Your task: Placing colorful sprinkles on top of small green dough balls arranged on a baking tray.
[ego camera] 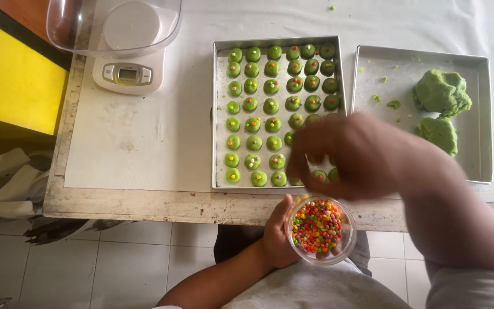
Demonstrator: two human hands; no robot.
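Observation:
My left hand (275, 237) grips a small clear bowl (344, 243) full of tiny coloured candy bits, held just below the table's front edge. My right hand (355, 154) hovers blurred over the lower right corner of a square metal tray (219, 114), fingers curled downward and hiding some of its contents. The tray holds rows of several small green dough balls (253, 123), most topped with coloured bits. I cannot tell if the right fingertips pinch anything.
A second metal tray (475, 114) on the right holds two lumps of green dough (441, 91) and crumbs. A white kitchen scale (127, 71) with a clear bowl on it stands at the back left. Pale paper covers the wooden table; tiled floor lies below.

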